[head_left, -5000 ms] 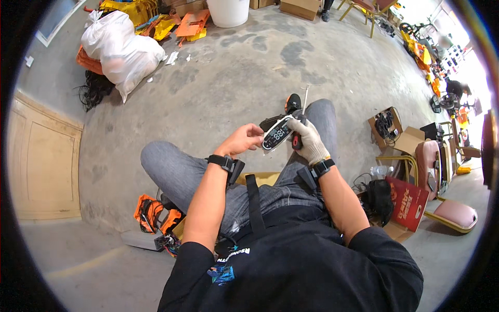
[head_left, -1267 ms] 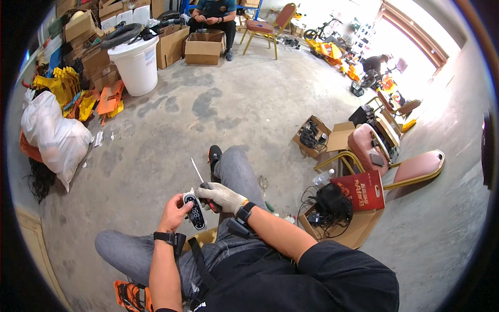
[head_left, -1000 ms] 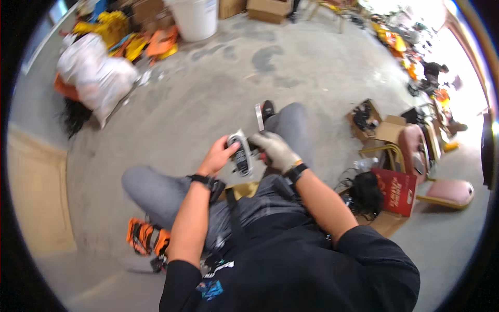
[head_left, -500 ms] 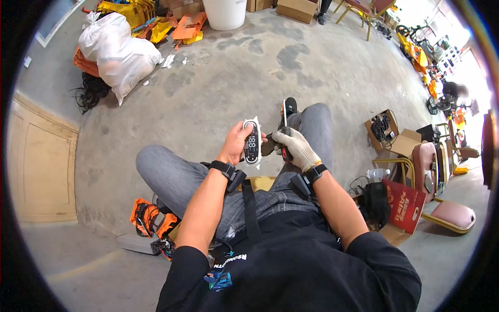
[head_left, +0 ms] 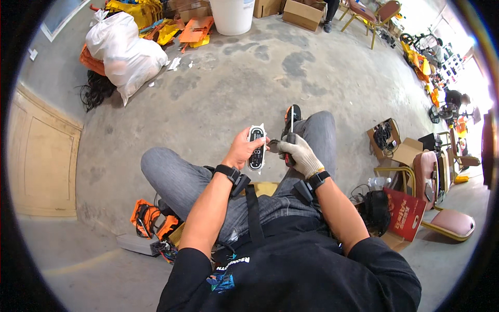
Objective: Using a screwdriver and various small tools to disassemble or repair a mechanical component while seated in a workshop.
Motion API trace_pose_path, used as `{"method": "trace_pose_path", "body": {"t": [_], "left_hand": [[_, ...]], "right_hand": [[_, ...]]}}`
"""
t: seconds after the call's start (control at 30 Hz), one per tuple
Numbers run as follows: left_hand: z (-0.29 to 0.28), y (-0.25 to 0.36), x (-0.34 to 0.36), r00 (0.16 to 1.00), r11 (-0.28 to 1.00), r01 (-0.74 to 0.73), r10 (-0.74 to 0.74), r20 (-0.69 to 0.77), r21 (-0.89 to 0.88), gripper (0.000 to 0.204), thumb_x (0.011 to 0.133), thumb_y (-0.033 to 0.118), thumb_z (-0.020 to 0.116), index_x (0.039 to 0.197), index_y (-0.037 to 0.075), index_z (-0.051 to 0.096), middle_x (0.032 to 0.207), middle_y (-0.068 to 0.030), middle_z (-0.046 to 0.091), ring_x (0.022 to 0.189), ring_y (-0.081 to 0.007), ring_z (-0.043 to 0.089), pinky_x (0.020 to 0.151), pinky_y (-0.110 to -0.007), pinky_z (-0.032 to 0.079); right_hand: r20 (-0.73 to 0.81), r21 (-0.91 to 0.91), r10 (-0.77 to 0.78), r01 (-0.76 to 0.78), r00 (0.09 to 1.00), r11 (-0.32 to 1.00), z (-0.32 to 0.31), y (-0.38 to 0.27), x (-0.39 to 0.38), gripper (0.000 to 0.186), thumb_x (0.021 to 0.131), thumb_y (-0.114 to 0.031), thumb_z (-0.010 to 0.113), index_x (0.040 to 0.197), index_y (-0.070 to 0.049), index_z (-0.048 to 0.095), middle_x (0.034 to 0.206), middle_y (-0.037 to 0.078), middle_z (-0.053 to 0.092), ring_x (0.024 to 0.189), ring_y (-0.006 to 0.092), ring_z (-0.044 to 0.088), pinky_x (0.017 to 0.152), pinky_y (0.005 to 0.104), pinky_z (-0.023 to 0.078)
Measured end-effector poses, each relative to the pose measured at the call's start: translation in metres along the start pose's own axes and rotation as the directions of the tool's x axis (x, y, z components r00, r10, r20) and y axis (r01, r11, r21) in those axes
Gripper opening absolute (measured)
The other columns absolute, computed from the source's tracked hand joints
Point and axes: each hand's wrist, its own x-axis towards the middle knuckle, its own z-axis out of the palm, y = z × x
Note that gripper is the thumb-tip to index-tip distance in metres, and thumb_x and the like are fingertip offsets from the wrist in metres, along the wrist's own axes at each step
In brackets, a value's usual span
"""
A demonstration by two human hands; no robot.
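The person sits on a concrete floor (head_left: 218, 93) with both knees raised, and both hands meet above the lap. The left hand (head_left: 241, 150), bare, is closed around a small black-and-white panel (head_left: 256, 147), holding it upright by its left edge with the dark face turned toward the camera; the thumb lies on the front. The right hand (head_left: 300, 155), in a light knit glove, is closed around the dark handle of a screwdriver (head_left: 290, 141), whose thin shaft points up and away from the body. The two hands are just beside each other, and the gloved fingers reach toward the right edge of the panel; whether they touch it cannot be told. A black strap sits on each wrist. Beyond the hands, the person's shoe (head_left: 292, 115) rests on the floor. To the person's left, a white sack (head_left: 127, 54) lies near orange plastic parts (head_left: 195, 30). A white bucket (head_left: 232, 15) stands farther off. To the right are an open cardboard box (head_left: 387, 136) of cables and a chair with a pink seat (head_left: 453, 222). Orange items (head_left: 148, 221) lie beside the left thigh.
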Motion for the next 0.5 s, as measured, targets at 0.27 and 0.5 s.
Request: {"method": "trace_pose_path", "body": {"t": [0.27,0.5], "left_hand": [[0.003,0.002,0.003,1.000,1.000,-0.030,0.030,-0.002,0.004,0.020,0.095,0.011,0.064,0.111,0.001,0.057,0.089,-0.0098,0.069,0.073,-0.0181,0.069,0.064,-0.030,0.056],[0.007,0.006,-0.001,1.000,0.997,-0.014,0.015,-0.016,0.072,0.018,0.096,0.014,0.064,0.107,0.001,0.059,0.085,-0.0083,0.067,0.071,-0.0152,0.067,0.068,-0.031,0.059]], "right_hand": [[0.037,-0.004,-0.055,0.055,0.998,0.998,-0.003,0.002,0.004,0.019,0.083,-0.016,0.071,0.080,0.000,0.060,0.065,0.005,0.059,0.050,0.0107,0.051,0.044,0.0258,0.040],[0.018,-0.043,-0.009,0.010,1.000,0.999,0.004,-0.009,-0.005,0.011,0.084,-0.011,0.066,0.083,-0.003,0.058,0.068,0.004,0.058,0.054,0.0103,0.051,0.050,0.0249,0.041]]}}
